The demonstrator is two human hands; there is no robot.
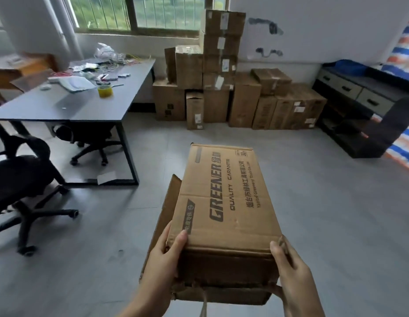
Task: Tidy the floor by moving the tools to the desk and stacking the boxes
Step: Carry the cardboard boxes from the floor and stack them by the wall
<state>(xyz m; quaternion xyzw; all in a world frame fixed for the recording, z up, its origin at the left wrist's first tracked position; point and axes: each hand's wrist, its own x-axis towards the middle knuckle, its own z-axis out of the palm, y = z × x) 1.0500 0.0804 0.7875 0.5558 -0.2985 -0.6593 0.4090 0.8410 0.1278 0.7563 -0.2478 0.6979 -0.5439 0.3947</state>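
You are in the box-stacking part of the job: your left hand [163, 255] grips the near left corner of a long cardboard box [221, 202], thumb on top and fingers curled under the side, and your right hand [292, 271] clamps the near right corner the same way, so the box is held up off the floor [324, 202] in front of you, its far end pointing at the stack ahead. One flap on its left side hangs loose, so it will likely want a firm hold. Next, I judge, you carry it forward and set it on or against the pile, choosing a flat, low top rather than the tall column. Going left to right across the room: two black office chairs [23, 177] sit near the counter [89, 106], which holds a roll of yellow tape [105, 90], papers and tangled wires; behind it is a window [135, 12]; in the middle the stacked boxes [221, 72] stand against the wall; at right a low dark cabinet [359, 92] with drawers sits beside a striped tarp [402, 53].
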